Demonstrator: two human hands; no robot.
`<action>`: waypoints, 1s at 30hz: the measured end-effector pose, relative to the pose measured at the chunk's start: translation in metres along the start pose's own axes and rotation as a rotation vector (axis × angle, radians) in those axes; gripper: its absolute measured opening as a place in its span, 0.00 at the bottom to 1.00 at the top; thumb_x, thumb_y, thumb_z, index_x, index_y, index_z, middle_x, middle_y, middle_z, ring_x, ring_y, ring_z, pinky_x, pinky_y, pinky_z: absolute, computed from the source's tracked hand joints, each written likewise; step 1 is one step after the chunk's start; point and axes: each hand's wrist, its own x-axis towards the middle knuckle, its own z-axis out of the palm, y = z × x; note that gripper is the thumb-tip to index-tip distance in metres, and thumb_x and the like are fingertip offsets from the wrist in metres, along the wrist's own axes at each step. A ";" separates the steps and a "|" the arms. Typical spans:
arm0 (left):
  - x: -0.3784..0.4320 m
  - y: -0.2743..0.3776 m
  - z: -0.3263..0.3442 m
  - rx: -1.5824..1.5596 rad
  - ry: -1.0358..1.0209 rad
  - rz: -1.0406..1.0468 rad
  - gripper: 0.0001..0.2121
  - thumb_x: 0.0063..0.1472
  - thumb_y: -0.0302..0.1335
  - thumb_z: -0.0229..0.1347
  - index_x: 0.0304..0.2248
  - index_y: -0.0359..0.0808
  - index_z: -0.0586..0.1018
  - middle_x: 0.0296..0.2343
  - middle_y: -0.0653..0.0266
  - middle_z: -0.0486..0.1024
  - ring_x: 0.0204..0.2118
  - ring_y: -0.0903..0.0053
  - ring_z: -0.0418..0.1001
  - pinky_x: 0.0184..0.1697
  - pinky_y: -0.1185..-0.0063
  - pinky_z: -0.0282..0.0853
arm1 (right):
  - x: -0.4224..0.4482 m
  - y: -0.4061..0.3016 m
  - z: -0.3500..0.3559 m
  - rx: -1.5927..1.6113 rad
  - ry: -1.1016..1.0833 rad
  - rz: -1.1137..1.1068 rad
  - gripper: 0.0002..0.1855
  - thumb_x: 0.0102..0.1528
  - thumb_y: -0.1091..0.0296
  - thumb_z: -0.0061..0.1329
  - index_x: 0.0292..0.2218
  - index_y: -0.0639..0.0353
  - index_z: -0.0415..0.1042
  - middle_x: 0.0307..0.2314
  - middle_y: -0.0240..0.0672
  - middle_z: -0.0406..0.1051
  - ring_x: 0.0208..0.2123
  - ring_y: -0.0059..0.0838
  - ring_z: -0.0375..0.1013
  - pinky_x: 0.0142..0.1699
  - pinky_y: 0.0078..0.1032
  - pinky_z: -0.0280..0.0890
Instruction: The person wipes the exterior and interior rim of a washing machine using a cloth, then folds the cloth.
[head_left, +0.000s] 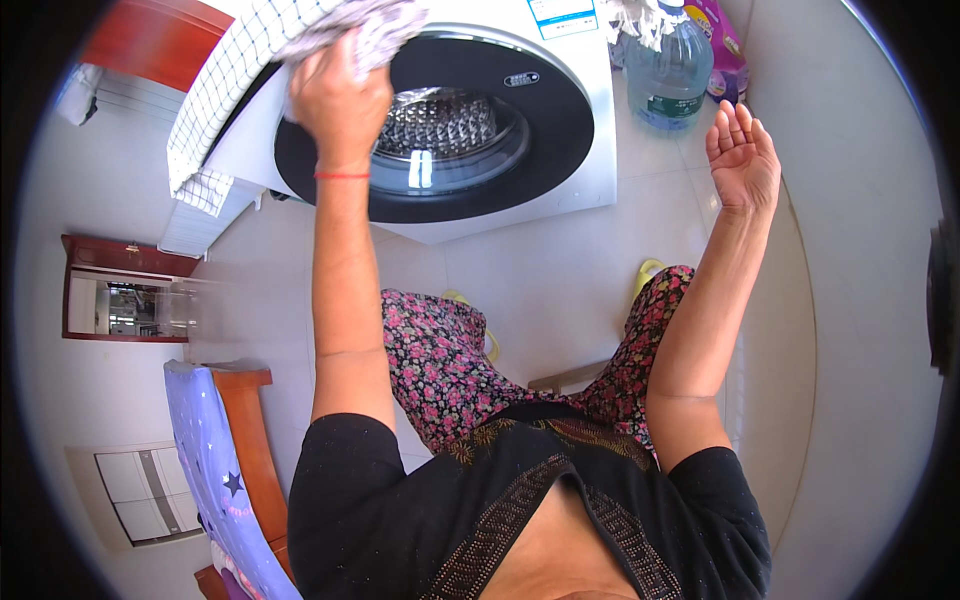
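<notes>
My left hand (341, 101), with a red string round the wrist, grips a crumpled, patterned cloth (382, 30) against the upper left of a front-loading washing machine (495, 214). The cloth is slightly blurred. Just below and right of it is the machine's round, dark-rimmed door (559, 142), closed, with the metal drum showing through the glass. My right hand (742, 161) is raised palm up beyond the machine's right side, fingers together and slightly bent, holding nothing. It is nearest to a large clear plastic bottle (667, 82) on the floor.
A white checked cloth (217, 112) drapes over the machine's left edge. Behind the bottle stands a purple detergent bag (727, 56), with a whitish stringy thing (645, 22) by the bottle's neck. A wall (862, 262) runs along the right. A bed with a blue cover (199, 435) stands at the left.
</notes>
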 end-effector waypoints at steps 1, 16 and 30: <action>0.010 0.019 0.009 -0.005 0.003 0.045 0.14 0.41 0.27 0.57 0.32 0.39 0.78 0.24 0.61 0.75 0.30 0.66 0.72 0.37 0.71 0.65 | -0.001 -0.007 0.000 -0.008 0.004 -0.013 0.14 0.58 0.66 0.38 0.40 0.67 0.67 0.36 0.46 0.72 0.36 0.34 0.74 0.40 0.30 0.70; 0.004 0.123 0.043 -0.242 -0.097 0.151 0.09 0.45 0.26 0.52 0.30 0.37 0.75 0.23 0.64 0.71 0.33 0.70 0.68 0.45 0.69 0.58 | -0.004 0.004 0.001 -0.109 0.063 -0.012 0.14 0.58 0.66 0.38 0.41 0.67 0.66 0.36 0.45 0.72 0.36 0.35 0.73 0.41 0.31 0.69; -0.158 0.227 0.145 -0.648 -0.373 0.235 0.03 0.45 0.22 0.50 0.23 0.40 0.71 0.22 0.65 0.68 0.32 0.72 0.68 0.47 0.73 0.60 | -0.002 -0.010 0.000 0.093 -0.048 0.020 0.13 0.55 0.68 0.42 0.39 0.67 0.68 0.38 0.44 0.71 0.37 0.33 0.72 0.43 0.33 0.66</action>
